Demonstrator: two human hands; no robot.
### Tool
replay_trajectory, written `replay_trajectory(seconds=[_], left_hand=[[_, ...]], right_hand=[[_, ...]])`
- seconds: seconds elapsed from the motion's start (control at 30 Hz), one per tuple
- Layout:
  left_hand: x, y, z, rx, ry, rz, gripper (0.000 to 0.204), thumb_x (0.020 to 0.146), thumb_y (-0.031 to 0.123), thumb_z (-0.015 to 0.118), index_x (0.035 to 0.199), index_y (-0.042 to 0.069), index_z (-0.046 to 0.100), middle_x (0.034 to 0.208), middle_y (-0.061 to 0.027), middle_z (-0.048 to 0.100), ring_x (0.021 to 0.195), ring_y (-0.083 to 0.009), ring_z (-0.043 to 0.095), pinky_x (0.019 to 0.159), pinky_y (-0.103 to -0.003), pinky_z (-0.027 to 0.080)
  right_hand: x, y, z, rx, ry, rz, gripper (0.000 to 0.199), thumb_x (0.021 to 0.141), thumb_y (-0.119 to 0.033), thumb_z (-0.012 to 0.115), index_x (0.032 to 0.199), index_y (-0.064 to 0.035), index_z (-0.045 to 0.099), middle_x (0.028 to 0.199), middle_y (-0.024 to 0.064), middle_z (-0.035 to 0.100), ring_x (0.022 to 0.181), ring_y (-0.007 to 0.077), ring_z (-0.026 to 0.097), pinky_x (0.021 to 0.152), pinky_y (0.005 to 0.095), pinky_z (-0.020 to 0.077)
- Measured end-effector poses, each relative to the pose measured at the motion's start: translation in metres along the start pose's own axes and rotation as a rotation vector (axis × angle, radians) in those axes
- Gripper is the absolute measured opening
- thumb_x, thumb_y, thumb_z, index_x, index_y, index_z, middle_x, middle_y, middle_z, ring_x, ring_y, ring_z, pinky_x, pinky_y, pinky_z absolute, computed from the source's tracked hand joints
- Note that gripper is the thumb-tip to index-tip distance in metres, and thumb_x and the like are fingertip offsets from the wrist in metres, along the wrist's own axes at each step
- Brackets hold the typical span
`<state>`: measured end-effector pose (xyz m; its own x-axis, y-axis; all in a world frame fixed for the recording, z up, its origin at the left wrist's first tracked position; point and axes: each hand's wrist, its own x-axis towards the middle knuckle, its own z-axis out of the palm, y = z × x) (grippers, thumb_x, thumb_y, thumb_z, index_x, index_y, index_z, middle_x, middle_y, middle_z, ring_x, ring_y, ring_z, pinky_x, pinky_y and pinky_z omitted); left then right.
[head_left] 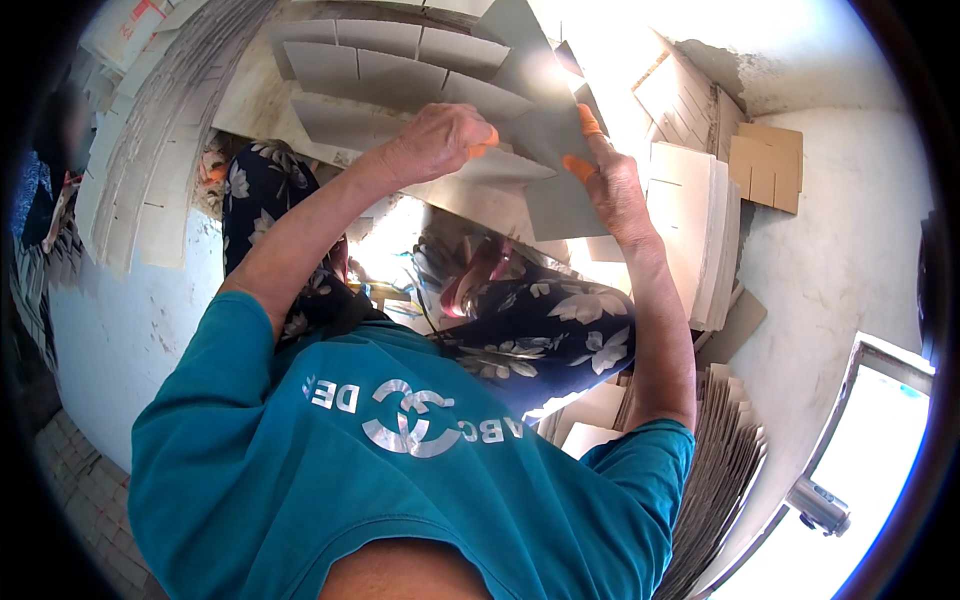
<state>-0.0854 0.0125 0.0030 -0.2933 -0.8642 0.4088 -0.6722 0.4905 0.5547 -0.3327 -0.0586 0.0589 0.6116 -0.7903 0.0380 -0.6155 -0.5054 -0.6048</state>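
Note:
My right hand (612,190), with orange covers on its thumb and a finger, grips the right edge of a tall grey cardboard sheet (545,130). The sheet stands tilted across the right ends of several slotted cardboard strips (400,80). Closed at the top edge of the nearest cardboard strip (515,163) is my left hand (445,142), also with orange finger covers. Its fingertips are partly hidden. The strips stand on edge in rows, roughly parallel, on a worn board (250,105). Glare washes out part of the sheet's upper edge.
Long stacks of cardboard strips (165,140) lie at the left. Pale cardboard sheets (685,220) and brown cardboard pieces (768,165) lean by the right wall. More stacked cardboard (720,470) stands beside my right arm. At the far left edge another person's blue clothing (32,190) shows.

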Motion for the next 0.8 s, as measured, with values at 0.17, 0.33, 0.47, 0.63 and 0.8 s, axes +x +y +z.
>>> replay_trajectory(seconds=[0.17, 0.33, 0.47, 0.63, 0.8], left_hand=[[0.000, 0.000, 0.000, 0.053, -0.021, 0.004, 0.012, 0.078, 0.011, 0.065, 0.088, 0.004, 0.065, 0.070, -0.0107, 0.058, 0.072, -0.0267, 0.058, 0.064, -0.038, 0.048], [0.000, -0.003, 0.001, 0.020, 0.025, 0.011, 0.012, 0.077, 0.010, 0.065, 0.087, 0.004, 0.066, 0.070, -0.0106, 0.058, 0.072, -0.0268, 0.058, 0.064, -0.038, 0.048], [0.001, -0.002, 0.001, -0.005, -0.001, -0.004, 0.011, 0.077, 0.008, 0.065, 0.087, 0.003, 0.066, 0.071, -0.0108, 0.058, 0.073, -0.0274, 0.058, 0.064, -0.039, 0.048], [-0.001, -0.002, 0.001, 0.016, 0.006, -0.017, 0.014, 0.076, 0.010, 0.067, 0.089, 0.004, 0.067, 0.073, -0.0112, 0.059, 0.073, -0.0283, 0.059, 0.064, -0.039, 0.048], [0.011, -0.001, -0.014, -0.006, -0.063, -0.083, 0.018, 0.078, 0.017, 0.068, 0.090, 0.004, 0.066, 0.078, -0.0147, 0.063, 0.077, -0.0332, 0.061, 0.070, -0.043, 0.049]], right_hand=[[0.009, -0.010, -0.007, -0.162, -0.145, -0.058, 0.055, 0.077, 0.011, 0.060, 0.129, 0.0012, 0.047, 0.104, 0.0225, 0.055, 0.086, 0.0227, 0.063, 0.070, 0.0376, 0.0516], [0.012, -0.020, -0.019, 0.099, -0.186, 0.016, 0.063, 0.080, 0.008, 0.060, 0.138, 0.0005, 0.036, 0.131, 0.0178, 0.051, 0.110, 0.0230, 0.058, 0.086, 0.0385, 0.0520], [0.009, -0.012, -0.007, 0.657, -0.093, 0.357, 0.067, 0.084, 0.001, 0.060, 0.143, -0.0097, 0.031, 0.111, 0.0228, 0.062, 0.099, 0.0252, 0.064, 0.082, 0.0378, 0.0518], [-0.014, -0.002, 0.021, -0.391, -0.117, 0.103, 0.070, 0.090, -0.010, 0.057, 0.148, -0.0231, 0.020, 0.092, 0.0239, 0.065, 0.081, 0.0352, 0.066, 0.069, 0.0399, 0.0513], [-0.028, 0.006, 0.027, -0.306, -0.039, -0.011, 0.071, 0.088, -0.008, 0.057, 0.147, -0.0154, 0.019, 0.076, 0.0224, 0.062, 0.068, 0.0370, 0.063, 0.061, 0.0435, 0.0481]])
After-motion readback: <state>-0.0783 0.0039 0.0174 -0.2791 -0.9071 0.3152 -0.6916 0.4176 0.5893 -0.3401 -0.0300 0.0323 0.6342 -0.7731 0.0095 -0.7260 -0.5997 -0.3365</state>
